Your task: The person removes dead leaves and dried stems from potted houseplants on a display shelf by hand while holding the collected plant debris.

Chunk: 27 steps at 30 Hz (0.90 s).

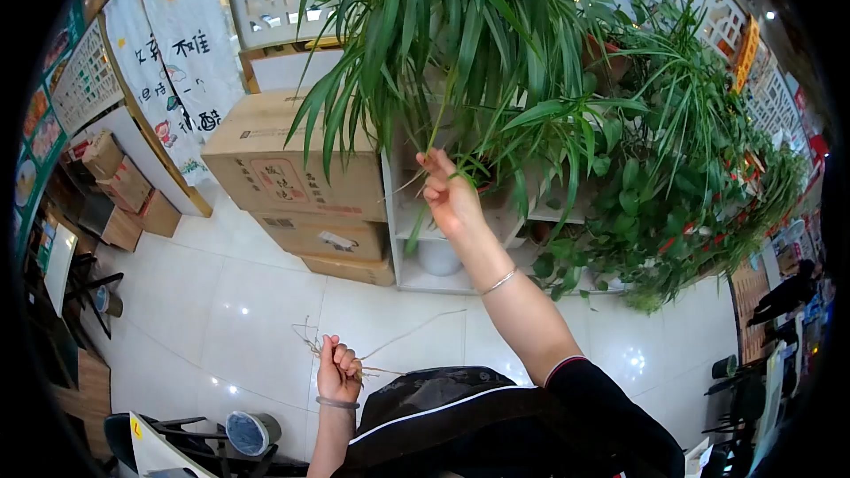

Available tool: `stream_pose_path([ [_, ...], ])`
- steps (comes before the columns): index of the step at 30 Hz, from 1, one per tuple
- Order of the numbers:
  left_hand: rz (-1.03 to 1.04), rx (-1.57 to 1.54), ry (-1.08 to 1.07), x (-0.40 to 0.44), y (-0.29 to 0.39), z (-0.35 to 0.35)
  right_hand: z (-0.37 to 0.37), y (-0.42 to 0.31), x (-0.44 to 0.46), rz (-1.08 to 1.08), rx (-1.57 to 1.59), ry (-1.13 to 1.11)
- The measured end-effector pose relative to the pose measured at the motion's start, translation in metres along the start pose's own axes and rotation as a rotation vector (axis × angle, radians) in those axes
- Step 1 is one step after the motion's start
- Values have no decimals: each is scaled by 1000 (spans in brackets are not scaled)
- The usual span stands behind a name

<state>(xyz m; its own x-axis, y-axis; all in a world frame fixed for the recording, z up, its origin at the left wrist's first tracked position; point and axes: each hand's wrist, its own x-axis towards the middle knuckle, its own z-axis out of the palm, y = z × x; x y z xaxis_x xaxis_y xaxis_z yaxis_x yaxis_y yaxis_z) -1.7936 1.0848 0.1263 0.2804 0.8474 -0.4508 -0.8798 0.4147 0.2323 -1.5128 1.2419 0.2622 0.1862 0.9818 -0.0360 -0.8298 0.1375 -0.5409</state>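
Note:
A large spider plant point(416, 26) with long green leaves hangs over a white shelf. My right hand point(450, 195) is raised to its lower leaves, with thumb and fingertips pinched on a thin stem point(437, 124) that hangs from it. Some pale dry strands show beside these fingertips. Lower down, in front of my body, my left hand point(339, 370) is closed in a fist around a bunch of dry, brown stems point(403, 333). Their thin ends stick out on both sides of the fist.
Stacked cardboard boxes point(301, 168) stand left of the white shelf point(434, 281). More trailing plants point(655, 204) cover the shelf's right side. A lined waste bin point(251, 432) and a black chair point(181, 438) are at lower left, on the tiled floor point(239, 301).

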Motion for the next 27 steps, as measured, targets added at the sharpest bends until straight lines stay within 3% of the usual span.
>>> stream_pose_path([
  [3,15,27,-29,-3,2,6,-3,0,-11,3,128,4],
  [8,61,251,-96,-7,5,37,-7,-14,-39,-36,79,16],
  [11,62,506,-197,-5,2,90,-12,-21,-48,-44,-7,-10],
  [16,38,937,-540,-3,-28,209,-10,-31,-54,-56,-97,1],
  [18,61,921,-563,8,-46,255,-10,-37,-56,-35,-115,36],
  [22,411,946,-477,65,-66,314,-2,-52,-67,20,-135,16],
  [25,942,1003,-456,121,-75,328,-10,-57,-65,42,-148,-23],
  [27,991,1113,-443,136,-71,332,-17,-58,-63,25,-152,-77],
])
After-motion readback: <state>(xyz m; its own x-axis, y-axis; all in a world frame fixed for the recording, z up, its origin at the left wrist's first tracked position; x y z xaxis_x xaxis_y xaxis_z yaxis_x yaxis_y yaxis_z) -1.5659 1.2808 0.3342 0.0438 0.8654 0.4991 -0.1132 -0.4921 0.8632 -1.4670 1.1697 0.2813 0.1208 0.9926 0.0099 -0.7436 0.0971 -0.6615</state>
